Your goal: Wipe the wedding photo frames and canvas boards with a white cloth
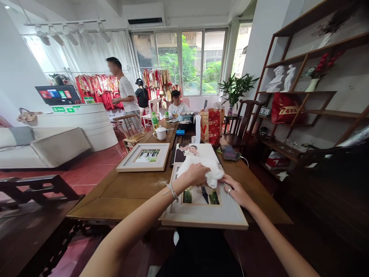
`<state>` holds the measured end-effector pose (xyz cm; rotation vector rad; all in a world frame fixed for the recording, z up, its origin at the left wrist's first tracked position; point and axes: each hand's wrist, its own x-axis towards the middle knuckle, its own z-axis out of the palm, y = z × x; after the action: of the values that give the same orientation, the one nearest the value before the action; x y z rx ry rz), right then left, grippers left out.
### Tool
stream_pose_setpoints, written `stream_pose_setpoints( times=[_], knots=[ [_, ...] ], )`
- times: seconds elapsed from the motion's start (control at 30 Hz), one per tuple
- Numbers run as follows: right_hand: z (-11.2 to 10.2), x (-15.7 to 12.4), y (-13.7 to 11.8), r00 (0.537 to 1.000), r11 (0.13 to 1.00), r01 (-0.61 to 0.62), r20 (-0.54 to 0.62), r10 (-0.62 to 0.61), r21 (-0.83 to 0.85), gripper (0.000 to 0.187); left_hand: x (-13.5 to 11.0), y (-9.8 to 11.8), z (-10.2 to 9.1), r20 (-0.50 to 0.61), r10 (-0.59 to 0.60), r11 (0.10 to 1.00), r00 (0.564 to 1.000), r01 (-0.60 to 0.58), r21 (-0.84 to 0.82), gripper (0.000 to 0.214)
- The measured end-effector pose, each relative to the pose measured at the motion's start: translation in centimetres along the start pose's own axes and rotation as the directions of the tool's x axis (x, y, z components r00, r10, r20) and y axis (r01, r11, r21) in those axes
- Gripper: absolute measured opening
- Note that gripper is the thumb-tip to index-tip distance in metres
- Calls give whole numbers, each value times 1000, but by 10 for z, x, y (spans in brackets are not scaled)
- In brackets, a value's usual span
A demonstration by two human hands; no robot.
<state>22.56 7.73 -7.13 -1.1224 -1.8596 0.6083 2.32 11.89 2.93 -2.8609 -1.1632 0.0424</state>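
Note:
A framed photo (201, 221) with a pale wood rim and white mat lies in front of me, partly over the table's near edge. My left hand (196, 173) is closed around a bunched white cloth (213, 178) above the upper part of this frame. My right hand (236, 191), with a ring on it, rests on the frame's right side. Its fingers are stretched out, their tips close to the cloth; I cannot tell whether they touch it. Just beyond lies a large wedding photo print (206, 150), partly hidden by the cloth and my left hand.
On the wooden table (115, 200) are a second framed photo (144, 157) at left, a lidded white cup (160, 133), a red-and-tan paper bag (212, 125) and a phone (230, 153) with a cable. A person sits at the far end; another stands at left.

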Motion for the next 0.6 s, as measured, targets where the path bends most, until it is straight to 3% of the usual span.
stream_pose_setpoints(
  times=[0.17,0.3,0.43,0.6],
  knots=[
    [2,-1,4,1000,1000,7,-16,-6,17,39,-40,3,-4,48,-24,1000,999,25,-8,46],
    [3,-1,8,999,999,27,-23,-26,31,35,-77,33,-1,50,111,987,993,-104,-122,56],
    [2,0,11,999,998,33,-13,-32,56,34,-110,68,2,0,262,905,965,-246,-346,67],
    [2,-1,9,999,999,27,-25,-26,26,35,-135,81,-1,27,260,909,965,-235,-345,72]
  ],
)
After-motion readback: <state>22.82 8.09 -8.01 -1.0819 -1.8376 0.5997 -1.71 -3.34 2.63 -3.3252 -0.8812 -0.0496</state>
